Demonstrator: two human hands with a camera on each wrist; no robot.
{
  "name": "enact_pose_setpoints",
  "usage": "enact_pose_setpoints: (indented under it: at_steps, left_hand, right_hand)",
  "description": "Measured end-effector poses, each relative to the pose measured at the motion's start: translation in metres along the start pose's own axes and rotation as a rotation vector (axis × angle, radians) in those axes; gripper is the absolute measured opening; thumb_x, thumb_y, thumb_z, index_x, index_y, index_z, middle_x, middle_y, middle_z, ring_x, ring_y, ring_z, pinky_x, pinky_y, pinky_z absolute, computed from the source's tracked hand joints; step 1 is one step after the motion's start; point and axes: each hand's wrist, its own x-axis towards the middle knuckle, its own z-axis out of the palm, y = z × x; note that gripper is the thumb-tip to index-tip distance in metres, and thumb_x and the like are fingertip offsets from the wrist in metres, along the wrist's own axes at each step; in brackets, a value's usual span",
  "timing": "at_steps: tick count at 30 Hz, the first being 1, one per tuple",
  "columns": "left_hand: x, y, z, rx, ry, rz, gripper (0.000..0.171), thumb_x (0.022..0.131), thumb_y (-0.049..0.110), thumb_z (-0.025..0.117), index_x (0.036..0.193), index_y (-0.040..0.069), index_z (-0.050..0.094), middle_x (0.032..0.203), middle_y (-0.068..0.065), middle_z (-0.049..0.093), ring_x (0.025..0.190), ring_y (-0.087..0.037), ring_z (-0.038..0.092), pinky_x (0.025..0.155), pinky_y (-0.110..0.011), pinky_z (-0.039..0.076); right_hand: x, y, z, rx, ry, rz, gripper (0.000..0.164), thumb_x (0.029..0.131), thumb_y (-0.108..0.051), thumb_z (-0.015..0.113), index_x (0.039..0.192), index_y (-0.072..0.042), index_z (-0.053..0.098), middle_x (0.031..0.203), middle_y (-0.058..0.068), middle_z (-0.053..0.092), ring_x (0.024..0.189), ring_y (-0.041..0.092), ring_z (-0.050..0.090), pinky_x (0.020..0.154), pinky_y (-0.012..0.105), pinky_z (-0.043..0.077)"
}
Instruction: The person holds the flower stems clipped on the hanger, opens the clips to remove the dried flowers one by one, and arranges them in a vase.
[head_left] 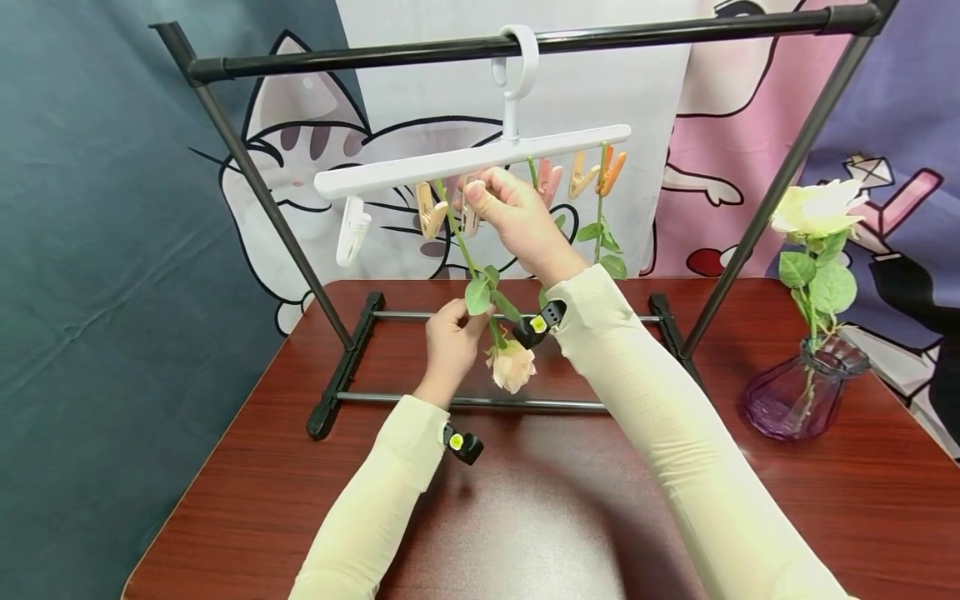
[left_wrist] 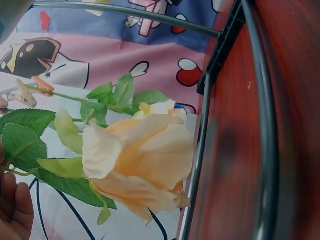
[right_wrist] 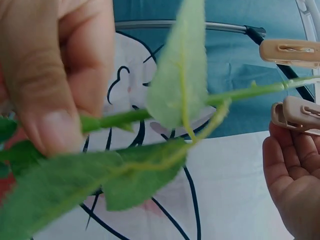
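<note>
My left hand (head_left: 452,343) pinches the green stem (right_wrist: 250,93) of a peach rose (head_left: 513,367), whose bloom hangs downward. The stem slants up to a white clip hanger (head_left: 420,169). Up there my right hand (head_left: 521,218) grips a dusty-pink clothespin (head_left: 470,213) between thumb and fingers. A tan clothespin (head_left: 427,213) hangs just left of the stem. In the right wrist view the stem's upper end runs between these two clothespins; whether either clamps it cannot be made out. The bloom (left_wrist: 145,155) fills the middle of the left wrist view.
The hanger hooks over a black rack bar (head_left: 375,57). A white clothespin (head_left: 352,232) hangs at its left end. Pink (head_left: 548,182) and orange clothespins (head_left: 612,172) hang to the right, with another rose stem (head_left: 600,218). A purple vase (head_left: 798,404) with a white rose (head_left: 817,208) stands right.
</note>
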Motion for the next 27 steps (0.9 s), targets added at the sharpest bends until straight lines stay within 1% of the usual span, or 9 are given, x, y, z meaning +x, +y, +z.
enact_pose_setpoints:
  at_steps: [3,5,9,11,13,15,19,23,27]
  left_hand:
    - [-0.006,-0.002,-0.005,0.033,-0.001,0.008,0.017,0.080,0.022,0.071,0.073,0.006,0.070,0.062,-0.005,0.054,0.056,-0.012,0.044,0.052,-0.024,0.035]
    - [-0.010,-0.004,-0.008,0.048,-0.005,0.016,0.019,0.081,0.023,0.070,0.073,0.006,0.070,0.063,-0.005,0.055,0.057,-0.012,0.044,0.052,-0.024,0.036]
    - [-0.014,-0.006,-0.012,0.041,-0.025,0.038,0.017,0.084,0.021,0.067,0.076,0.006,0.072,0.069,-0.006,0.062,0.061,-0.012,0.049,0.054,-0.022,0.039]
    - [-0.015,-0.005,-0.013,0.026,-0.039,0.051,0.014,0.085,0.017,0.066,0.078,0.006,0.072,0.074,-0.006,0.065,0.063,-0.012,0.053,0.054,-0.021,0.041]
    - [-0.017,-0.005,-0.013,0.024,-0.046,0.060,0.014,0.085,0.011,0.062,0.076,0.006,0.072,0.078,-0.006,0.067,0.062,-0.011,0.054,0.053,-0.020,0.041]
    - [-0.018,-0.004,-0.014,0.027,-0.047,0.075,0.015,0.084,0.006,0.061,0.072,0.005,0.069,0.079,-0.006,0.068,0.063,-0.011,0.054,0.053,-0.019,0.040]
    - [-0.021,-0.004,-0.017,0.059,-0.044,0.121,0.016,0.083,0.004,0.062,0.067,0.006,0.066,0.069,-0.004,0.062,0.058,-0.009,0.048,0.050,-0.019,0.035]
    - [-0.024,-0.003,-0.022,0.096,-0.068,0.157,0.011,0.084,0.007,0.063,0.075,0.008,0.070,0.062,0.000,0.053,0.053,-0.008,0.041,0.046,-0.020,0.031]
    - [-0.026,-0.003,-0.027,0.145,-0.101,0.205,0.011,0.082,0.003,0.063,0.082,0.009,0.071,0.063,0.001,0.052,0.052,-0.006,0.039,0.046,-0.019,0.030]
  right_hand:
    - [-0.001,-0.001,0.000,-0.009,-0.008,0.003,0.015,0.097,-0.007,0.042,0.087,-0.001,0.052,0.083,0.002,0.058,0.107,0.029,0.054,0.097,0.027,0.037]
    - [-0.001,-0.001,0.000,-0.022,-0.011,0.013,0.014,0.097,-0.007,0.042,0.088,-0.002,0.052,0.082,0.001,0.057,0.106,0.026,0.055,0.096,0.027,0.038]
    - [-0.003,-0.002,0.002,-0.044,-0.004,0.032,0.010,0.096,-0.007,0.045,0.089,-0.005,0.052,0.082,-0.003,0.054,0.093,0.016,0.054,0.088,0.026,0.039]
    - [-0.003,-0.003,0.003,-0.049,0.003,0.037,0.008,0.096,-0.007,0.046,0.091,-0.006,0.053,0.081,-0.004,0.052,0.086,0.012,0.051,0.085,0.026,0.039]
    - [-0.004,-0.003,0.004,-0.051,0.002,0.042,0.008,0.096,-0.007,0.045,0.095,-0.004,0.053,0.081,-0.002,0.052,0.084,0.011,0.050,0.086,0.027,0.039]
    - [-0.004,-0.004,0.004,-0.057,-0.003,0.055,0.013,0.097,-0.008,0.044,0.103,0.000,0.053,0.087,0.002,0.056,0.088,0.013,0.052,0.089,0.028,0.040]
    - [-0.006,-0.006,0.001,-0.091,-0.008,0.108,0.029,0.097,-0.012,0.043,0.122,0.002,0.049,0.110,0.011,0.060,0.104,0.015,0.054,0.098,0.028,0.039]
    - [-0.010,-0.008,-0.005,-0.126,-0.015,0.142,0.037,0.097,-0.017,0.045,0.132,-0.003,0.046,0.117,0.012,0.057,0.111,0.016,0.052,0.102,0.028,0.036]
    - [-0.018,-0.008,-0.017,-0.155,-0.013,0.146,0.040,0.098,-0.020,0.044,0.135,-0.008,0.045,0.121,0.012,0.056,0.115,0.016,0.050,0.103,0.030,0.035]
